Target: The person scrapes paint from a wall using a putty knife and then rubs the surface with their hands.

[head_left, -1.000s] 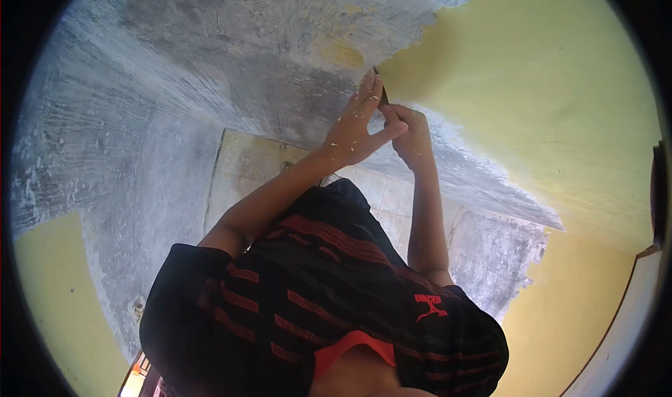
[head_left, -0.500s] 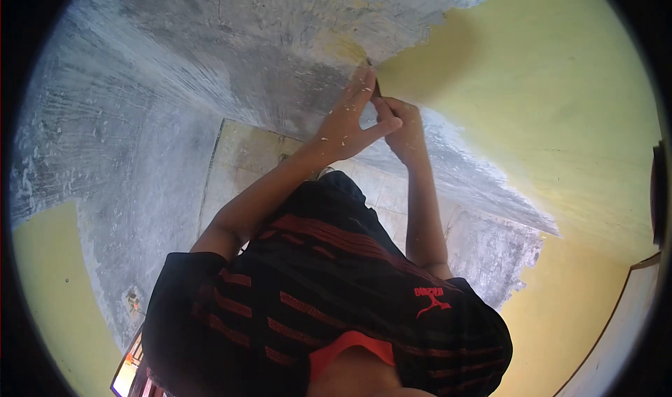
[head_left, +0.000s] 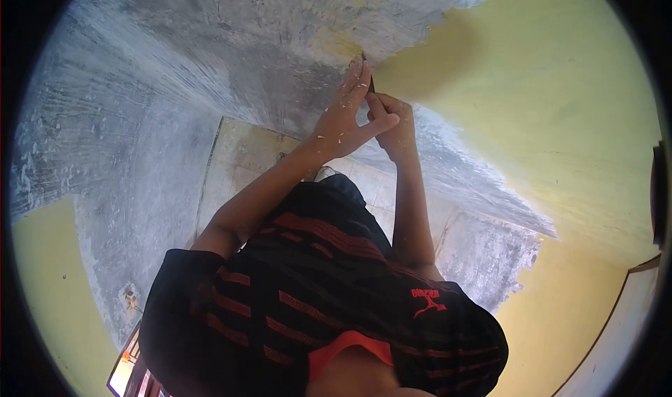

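Observation:
My right hand is closed around the lower end of a thin dark scraper, seen nearly edge-on. Its tip meets the wall at the border between scraped grey plaster and yellow paint. Alongside the scraper, my left hand has its fingers stretched out, with the fingertips against the blade near the tip. The left thumb reaches across toward my right hand. Pale flakes stick to the left hand and wrist. A faint yellow smear marks the plaster just beyond the tip.
Tiles show below the wall, behind my arms. More yellow paint covers a wall at the left, near a small fixture with wires. A dark-edged white panel stands at the lower right.
Both hands and the scraper have shifted slightly up and to the left along the wall. The grip looks the same.

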`<action>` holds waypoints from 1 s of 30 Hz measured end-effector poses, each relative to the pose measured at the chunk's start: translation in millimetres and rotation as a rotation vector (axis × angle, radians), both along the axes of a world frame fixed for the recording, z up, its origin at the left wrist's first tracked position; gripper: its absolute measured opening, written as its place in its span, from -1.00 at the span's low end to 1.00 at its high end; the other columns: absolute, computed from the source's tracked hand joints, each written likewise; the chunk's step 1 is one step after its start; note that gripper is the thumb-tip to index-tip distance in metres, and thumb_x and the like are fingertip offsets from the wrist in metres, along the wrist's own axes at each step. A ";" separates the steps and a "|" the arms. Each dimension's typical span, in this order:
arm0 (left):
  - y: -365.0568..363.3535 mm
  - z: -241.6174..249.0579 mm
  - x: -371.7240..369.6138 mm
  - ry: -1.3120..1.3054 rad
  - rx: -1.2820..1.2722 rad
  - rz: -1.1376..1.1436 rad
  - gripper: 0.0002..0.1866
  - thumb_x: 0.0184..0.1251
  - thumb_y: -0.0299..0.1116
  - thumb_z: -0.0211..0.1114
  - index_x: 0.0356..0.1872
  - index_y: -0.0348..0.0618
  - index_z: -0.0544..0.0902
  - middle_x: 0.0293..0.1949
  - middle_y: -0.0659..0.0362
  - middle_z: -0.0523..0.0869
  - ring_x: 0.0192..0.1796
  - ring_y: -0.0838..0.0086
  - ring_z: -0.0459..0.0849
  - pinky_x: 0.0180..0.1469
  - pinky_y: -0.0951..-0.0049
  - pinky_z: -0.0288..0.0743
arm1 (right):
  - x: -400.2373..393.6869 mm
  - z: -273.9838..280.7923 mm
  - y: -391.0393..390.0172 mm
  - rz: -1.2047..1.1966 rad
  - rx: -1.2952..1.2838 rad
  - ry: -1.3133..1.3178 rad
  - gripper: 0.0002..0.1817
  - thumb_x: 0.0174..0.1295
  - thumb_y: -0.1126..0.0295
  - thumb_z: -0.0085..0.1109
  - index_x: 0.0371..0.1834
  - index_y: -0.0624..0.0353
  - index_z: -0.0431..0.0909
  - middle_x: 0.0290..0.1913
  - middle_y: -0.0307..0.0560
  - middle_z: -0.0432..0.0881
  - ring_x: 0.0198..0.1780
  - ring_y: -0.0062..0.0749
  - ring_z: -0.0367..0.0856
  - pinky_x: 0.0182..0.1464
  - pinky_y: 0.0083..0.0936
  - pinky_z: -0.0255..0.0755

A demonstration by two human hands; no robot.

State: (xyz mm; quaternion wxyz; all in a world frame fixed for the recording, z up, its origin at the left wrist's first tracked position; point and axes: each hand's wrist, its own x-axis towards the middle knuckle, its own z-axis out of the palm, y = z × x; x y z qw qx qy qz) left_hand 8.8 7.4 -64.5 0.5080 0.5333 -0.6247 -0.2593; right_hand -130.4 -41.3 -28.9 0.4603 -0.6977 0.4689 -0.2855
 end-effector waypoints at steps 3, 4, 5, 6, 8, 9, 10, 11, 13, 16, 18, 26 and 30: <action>4.9 2.6 -0.4 0.000 0.019 -0.061 0.20 0.46 0.09 0.49 0.76 -0.46 -0.08 0.74 -0.46 -0.07 0.81 -0.22 -0.10 0.75 -0.01 -0.02 | -8.5 12.7 -0.1 0.020 -0.068 0.047 -0.64 0.59 0.29 0.25 -0.35 0.35 0.61 -0.56 -0.17 0.50 -0.47 -0.55 0.39 -0.39 -0.37 0.31; 3.8 3.7 -2.5 0.022 0.008 -0.022 0.20 0.46 0.09 0.49 0.75 -0.46 -0.08 0.74 -0.47 -0.07 0.81 -0.22 -0.10 0.75 -0.01 -0.02 | -11.2 18.8 -5.4 0.056 -0.108 0.099 -0.64 0.59 0.30 0.24 -0.36 0.35 0.60 -0.55 -0.17 0.48 -0.46 -0.56 0.38 -0.38 -0.37 0.31; 2.9 3.8 -6.3 0.046 0.000 0.011 0.21 0.45 0.09 0.50 0.75 -0.46 -0.07 0.74 -0.47 -0.07 0.81 -0.22 -0.09 0.75 0.00 -0.01 | -6.0 16.0 -10.9 0.091 -0.102 0.069 -0.65 0.59 0.30 0.23 -0.34 0.36 0.62 -0.54 -0.18 0.48 -0.44 -0.59 0.38 -0.38 -0.38 0.31; 2.2 5.2 -6.7 0.049 -0.002 0.008 0.21 0.45 0.09 0.50 0.75 -0.46 -0.07 0.74 -0.47 -0.07 0.81 -0.22 -0.09 0.75 0.00 -0.01 | -4.7 12.3 -8.7 0.088 -0.104 0.072 -0.65 0.59 0.30 0.23 -0.34 0.36 0.62 -0.54 -0.18 0.48 -0.44 -0.59 0.38 -0.38 -0.38 0.31; 2.5 8.1 -1.4 -0.007 0.007 0.026 0.22 0.43 0.10 0.52 0.75 -0.48 -0.05 0.74 -0.47 -0.06 0.81 -0.22 -0.07 0.75 0.01 -0.02 | -2.4 3.9 -3.9 0.024 0.022 0.022 -0.67 0.59 0.30 0.23 -0.28 0.37 0.68 -0.54 -0.14 0.52 -0.45 -0.58 0.41 -0.40 -0.37 0.32; 6.4 7.5 -5.7 -0.006 0.020 0.023 0.22 0.43 0.10 0.52 0.75 -0.48 -0.05 0.74 -0.47 -0.06 0.81 -0.22 -0.07 0.75 0.01 -0.02 | -7.6 6.4 2.7 0.016 -0.102 0.013 -0.66 0.59 0.29 0.23 -0.28 0.37 0.69 -0.54 -0.17 0.51 -0.45 -0.59 0.41 -0.40 -0.38 0.32; 7.9 8.7 -11.5 0.003 0.031 -0.014 0.22 0.43 0.11 0.52 0.74 -0.49 -0.05 0.74 -0.47 -0.06 0.80 -0.22 -0.06 0.75 0.01 -0.02 | -14.9 19.0 5.6 0.012 -0.038 0.078 -0.69 0.58 0.30 0.23 -0.24 0.36 0.70 -0.52 -0.17 0.52 -0.43 -0.57 0.42 -0.37 -0.38 0.33; 6.0 10.3 -13.2 0.011 0.033 -0.046 0.23 0.42 0.11 0.53 0.74 -0.50 -0.04 0.74 -0.46 -0.05 0.80 -0.22 -0.05 0.75 0.02 -0.03 | -18.0 19.0 -0.3 0.042 -0.054 0.110 -0.71 0.57 0.32 0.24 -0.22 0.36 0.71 -0.52 -0.17 0.51 -0.42 -0.57 0.43 -0.37 -0.39 0.34; 4.3 7.1 -8.6 0.028 0.022 0.000 0.23 0.42 0.12 0.53 0.74 -0.49 -0.05 0.75 -0.45 -0.05 0.81 -0.21 -0.06 0.76 0.01 -0.04 | -14.8 13.9 -7.9 0.068 -0.069 0.148 -0.73 0.56 0.34 0.25 -0.21 0.37 0.72 -0.52 -0.17 0.51 -0.42 -0.57 0.44 -0.36 -0.41 0.34; 0.2 5.3 -4.5 0.074 0.019 0.019 0.24 0.43 0.17 0.50 0.76 -0.45 -0.06 0.75 -0.43 -0.06 0.82 -0.19 -0.10 0.77 0.00 -0.09 | -4.1 3.6 -11.1 0.074 -0.013 -0.003 -0.74 0.55 0.34 0.26 -0.19 0.37 0.72 -0.54 -0.17 0.50 -0.43 -0.56 0.44 -0.35 -0.43 0.35; 6.0 2.8 -6.6 0.103 0.042 -0.007 0.24 0.43 0.21 0.48 0.76 -0.42 -0.06 0.76 -0.42 -0.06 0.82 -0.18 -0.12 0.77 -0.01 -0.11 | -8.4 3.1 3.0 0.025 -0.176 0.041 -0.71 0.56 0.33 0.25 -0.24 0.38 0.70 -0.56 -0.16 0.46 -0.43 -0.56 0.40 -0.35 -0.40 0.34; 4.7 -0.6 -6.8 0.009 0.057 -0.044 0.23 0.46 0.27 0.40 0.78 -0.37 -0.07 0.77 -0.37 -0.05 0.83 -0.13 -0.14 0.78 -0.06 -0.25 | -10.5 -4.8 5.6 -0.014 -0.116 0.055 -0.69 0.58 0.32 0.25 -0.26 0.39 0.66 -0.55 -0.04 0.46 -0.44 -0.49 0.36 -0.35 -0.31 0.32; -0.7 -2.1 -10.6 0.062 -0.017 -0.011 0.23 0.46 0.26 0.40 0.78 -0.37 -0.07 0.77 -0.35 -0.03 0.83 -0.09 -0.11 0.78 -0.07 -0.27 | -7.1 4.8 -15.1 0.076 -0.183 0.088 -0.72 0.53 0.34 0.28 -0.26 0.38 0.66 -0.48 0.18 0.56 -0.47 -0.21 0.46 -0.33 -0.26 0.39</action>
